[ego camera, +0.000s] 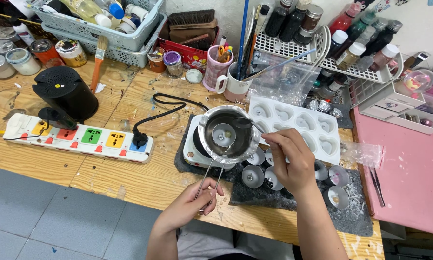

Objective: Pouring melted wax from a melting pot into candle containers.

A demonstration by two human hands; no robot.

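The left hand pinches the thin wire handle of the round steel melting pot, which sits on the small white electric hotplate. The right hand, just beside the pot, grips a metal spoon dipped inside it. Stirring seems underway; pouring would need a steady lift. A white heart-shaped silicone mould lies behind the pot.

A red printed box stands at the worktop's back. Left of it sit label-topped jars; a clear bag lies right.
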